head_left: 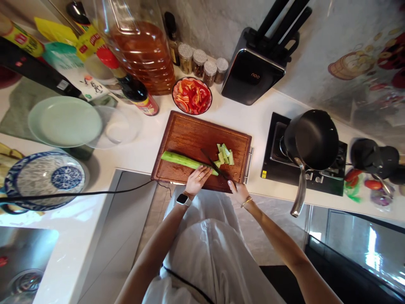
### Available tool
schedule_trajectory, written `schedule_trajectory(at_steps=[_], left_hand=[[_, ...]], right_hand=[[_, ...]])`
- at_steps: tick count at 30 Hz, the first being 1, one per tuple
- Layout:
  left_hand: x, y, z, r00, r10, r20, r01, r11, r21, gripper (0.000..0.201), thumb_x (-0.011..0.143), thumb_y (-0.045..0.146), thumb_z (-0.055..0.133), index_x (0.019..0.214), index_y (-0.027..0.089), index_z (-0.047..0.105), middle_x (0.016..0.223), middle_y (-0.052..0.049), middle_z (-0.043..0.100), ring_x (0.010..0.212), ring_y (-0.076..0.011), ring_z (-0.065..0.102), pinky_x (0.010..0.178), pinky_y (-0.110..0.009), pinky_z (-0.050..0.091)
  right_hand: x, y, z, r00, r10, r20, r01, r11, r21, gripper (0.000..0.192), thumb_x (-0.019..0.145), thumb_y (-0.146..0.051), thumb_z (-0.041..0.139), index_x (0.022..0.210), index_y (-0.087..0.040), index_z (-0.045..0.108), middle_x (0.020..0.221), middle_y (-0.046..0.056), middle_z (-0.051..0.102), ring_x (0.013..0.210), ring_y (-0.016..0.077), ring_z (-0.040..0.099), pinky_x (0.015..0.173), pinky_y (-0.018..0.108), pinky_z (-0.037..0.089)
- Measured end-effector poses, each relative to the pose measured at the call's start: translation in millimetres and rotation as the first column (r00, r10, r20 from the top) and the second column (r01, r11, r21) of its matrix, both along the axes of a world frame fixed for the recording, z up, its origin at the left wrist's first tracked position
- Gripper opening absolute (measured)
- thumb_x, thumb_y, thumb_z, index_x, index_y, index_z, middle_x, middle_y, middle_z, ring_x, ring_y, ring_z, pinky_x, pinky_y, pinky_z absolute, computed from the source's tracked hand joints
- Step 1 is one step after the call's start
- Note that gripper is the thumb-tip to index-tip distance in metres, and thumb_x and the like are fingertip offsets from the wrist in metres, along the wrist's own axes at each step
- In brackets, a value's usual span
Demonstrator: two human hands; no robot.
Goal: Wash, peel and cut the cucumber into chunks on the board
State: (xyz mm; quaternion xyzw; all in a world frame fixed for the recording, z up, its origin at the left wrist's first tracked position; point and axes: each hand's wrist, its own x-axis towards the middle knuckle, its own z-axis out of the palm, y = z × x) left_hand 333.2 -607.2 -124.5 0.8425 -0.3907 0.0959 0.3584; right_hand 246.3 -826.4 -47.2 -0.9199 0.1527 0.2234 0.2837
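On the brown wooden cutting board (186, 133) lies a long green vegetable (180, 158), which looks like a peeled celtuce stem. My left hand (198, 179) holds it down near its right end, fingers bent over the top. In my right hand (238, 191) is the handle of a dark-bladed kitchen knife (213, 161). The blade slants across the stem's right end, just beside my left fingertips. Right of the blade sits a small heap of cut pale-green pieces (225, 154). My right fingers are partly hidden around the handle.
Behind the board stand a bowl of cut red pepper (192, 96), several spice jars (200, 61) and a knife block (253, 71). To the right, a black pan (313, 137) sits on the stove (272, 169). Plates (65, 120), a patterned bowl (31, 177) and bottles fill the left.
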Motion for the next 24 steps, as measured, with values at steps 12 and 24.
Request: schedule_trajectory(at_steps=[12, 24], left_hand=[[1, -2, 0.9, 0.998, 0.013, 0.068, -0.015, 1.000, 0.026, 0.035, 0.095, 0.014, 0.045, 0.127, 0.019, 0.058, 0.117, -0.005, 0.068, 0.116, -0.0188, 0.060, 0.107, -0.038, 0.046], [0, -1, -2.1, 0.997, 0.021, 0.074, -0.022, 1.000, 0.008, 0.033, 0.094, 0.014, 0.045, 0.125, 0.018, 0.059, 0.117, -0.006, 0.068, 0.118, -0.0196, 0.059, 0.106, -0.040, 0.047]], right_hand=[[-13, 0, 47.9, 0.999, -0.039, -0.036, 0.041, 0.997, 0.068, 0.057, 0.094, -0.060, 0.022, 0.070, -0.021, 0.057, 0.060, 0.005, 0.062, 0.057, 0.0162, 0.059, 0.055, 0.024, 0.035], [-16, 0, 34.3, 0.992, 0.025, -0.123, -0.027, 1.000, -0.016, 0.055, 0.096, -0.057, 0.024, 0.078, -0.021, 0.062, 0.066, 0.007, 0.066, 0.066, 0.0209, 0.065, 0.058, 0.027, 0.039]])
